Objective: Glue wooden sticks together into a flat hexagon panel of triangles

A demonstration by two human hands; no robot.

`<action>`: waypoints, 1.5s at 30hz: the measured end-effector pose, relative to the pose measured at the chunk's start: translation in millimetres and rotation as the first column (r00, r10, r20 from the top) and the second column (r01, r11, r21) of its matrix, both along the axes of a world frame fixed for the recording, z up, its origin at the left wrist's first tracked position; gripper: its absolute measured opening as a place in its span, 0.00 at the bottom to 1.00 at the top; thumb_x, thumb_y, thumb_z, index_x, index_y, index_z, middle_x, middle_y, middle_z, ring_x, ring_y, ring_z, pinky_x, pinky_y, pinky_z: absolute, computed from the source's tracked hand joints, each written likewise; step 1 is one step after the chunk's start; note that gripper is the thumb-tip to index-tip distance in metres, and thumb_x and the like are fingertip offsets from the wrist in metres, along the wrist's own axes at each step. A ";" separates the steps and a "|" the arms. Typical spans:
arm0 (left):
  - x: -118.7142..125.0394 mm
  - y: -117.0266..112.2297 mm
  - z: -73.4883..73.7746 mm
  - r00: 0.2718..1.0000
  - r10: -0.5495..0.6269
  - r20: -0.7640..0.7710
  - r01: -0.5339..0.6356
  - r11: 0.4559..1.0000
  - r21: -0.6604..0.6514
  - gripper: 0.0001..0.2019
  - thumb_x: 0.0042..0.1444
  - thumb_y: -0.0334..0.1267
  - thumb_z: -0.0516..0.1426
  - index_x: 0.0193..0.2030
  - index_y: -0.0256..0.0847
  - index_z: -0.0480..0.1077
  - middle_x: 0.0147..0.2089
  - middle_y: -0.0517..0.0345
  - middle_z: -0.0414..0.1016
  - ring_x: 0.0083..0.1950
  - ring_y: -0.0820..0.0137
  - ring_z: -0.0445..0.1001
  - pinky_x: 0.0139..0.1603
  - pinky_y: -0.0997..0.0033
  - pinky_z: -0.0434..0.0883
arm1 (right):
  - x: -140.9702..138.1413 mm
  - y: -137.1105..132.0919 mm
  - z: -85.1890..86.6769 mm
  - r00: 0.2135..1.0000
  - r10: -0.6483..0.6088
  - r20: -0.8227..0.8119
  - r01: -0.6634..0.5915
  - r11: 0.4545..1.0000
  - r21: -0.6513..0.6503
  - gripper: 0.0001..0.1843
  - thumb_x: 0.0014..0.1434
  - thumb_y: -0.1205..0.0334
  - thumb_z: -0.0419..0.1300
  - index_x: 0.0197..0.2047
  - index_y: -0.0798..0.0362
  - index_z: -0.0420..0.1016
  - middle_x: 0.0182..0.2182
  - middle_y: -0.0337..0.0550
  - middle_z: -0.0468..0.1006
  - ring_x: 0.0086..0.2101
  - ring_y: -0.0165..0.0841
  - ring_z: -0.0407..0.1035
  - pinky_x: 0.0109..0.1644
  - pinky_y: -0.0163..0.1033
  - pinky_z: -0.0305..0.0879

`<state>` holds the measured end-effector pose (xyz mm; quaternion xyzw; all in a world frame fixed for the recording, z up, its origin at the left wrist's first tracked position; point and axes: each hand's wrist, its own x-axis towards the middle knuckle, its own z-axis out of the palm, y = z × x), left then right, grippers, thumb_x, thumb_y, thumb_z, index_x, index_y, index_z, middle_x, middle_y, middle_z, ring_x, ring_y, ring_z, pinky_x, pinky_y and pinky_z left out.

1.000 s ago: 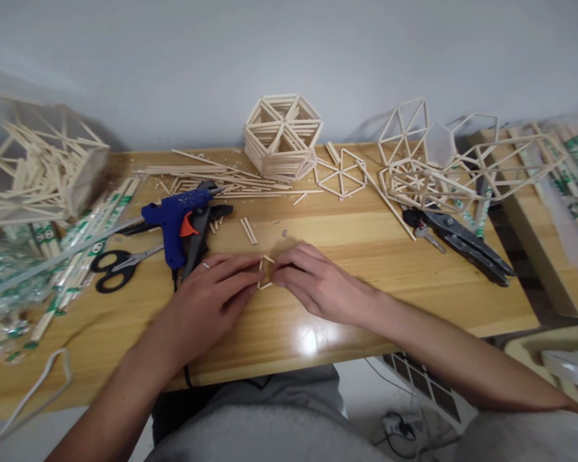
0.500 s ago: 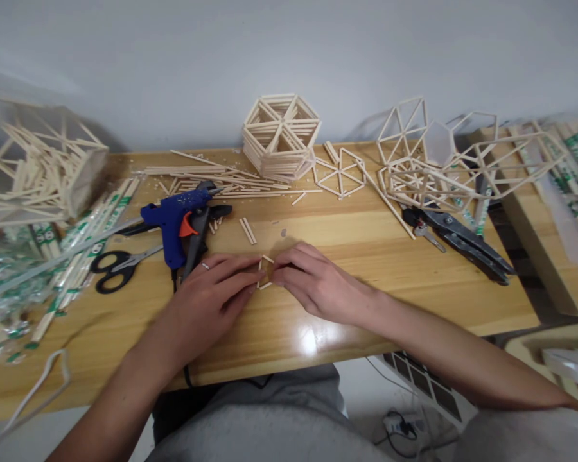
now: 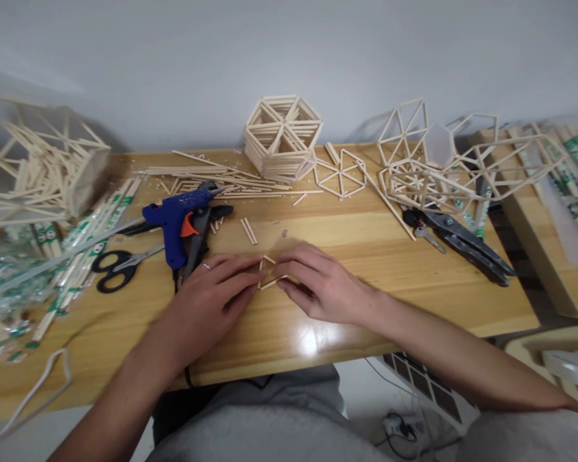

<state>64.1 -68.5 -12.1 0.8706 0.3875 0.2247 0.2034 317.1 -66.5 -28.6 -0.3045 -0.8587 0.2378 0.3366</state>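
Short wooden sticks [image 3: 273, 282] lie on the table between my hands, set at angles like part of a small frame. My left hand [image 3: 216, 289] has its fingertips closed against the upright stick [image 3: 261, 274] on the left side. My right hand [image 3: 320, 282] reaches in from the right, its fingers bent over the upper and lower sticks; its thumb sits apart, below the lower stick. The fingers hide part of the sticks. Just beyond my hands lie two loose short sticks [image 3: 249, 231].
Left stand a blue glue gun [image 3: 174, 221], black-handled scissors [image 3: 113, 269] and packaged chopsticks [image 3: 77, 269]. Behind are a stack of hexagonal stick frames [image 3: 283, 138], a single hexagon [image 3: 341, 173] and long sticks [image 3: 212, 176]. Pliers [image 3: 467, 244] and an open stick structure [image 3: 428, 173] lie right.
My right thumb has moved away from the fingers, and more of the lower stick now shows. My left hand keeps its place on the left stick.
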 end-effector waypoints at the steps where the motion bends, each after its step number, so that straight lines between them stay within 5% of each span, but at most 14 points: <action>1: 0.0 0.1 -0.1 1.000 -0.001 -0.003 0.001 1.000 0.005 0.11 0.70 0.34 0.58 0.53 0.48 0.80 0.60 0.57 0.82 0.58 0.63 0.78 0.62 0.56 0.75 | 0.0 -0.1 0.4 1.000 -0.003 -0.005 0.003 1.000 0.000 0.09 0.71 0.69 0.58 0.52 0.54 0.75 0.46 0.52 0.79 0.48 0.42 0.75 0.57 0.52 0.76; 45: -1.9 0.2 -3.7 1.000 -0.021 -0.009 0.021 1.000 0.002 0.11 0.70 0.32 0.58 0.54 0.45 0.79 0.62 0.55 0.80 0.59 0.62 0.76 0.62 0.54 0.73 | -0.5 -1.9 4.2 0.998 -0.055 -0.011 0.055 0.998 -0.042 0.05 0.71 0.69 0.59 0.49 0.53 0.74 0.42 0.49 0.80 0.42 0.39 0.75 0.48 0.45 0.76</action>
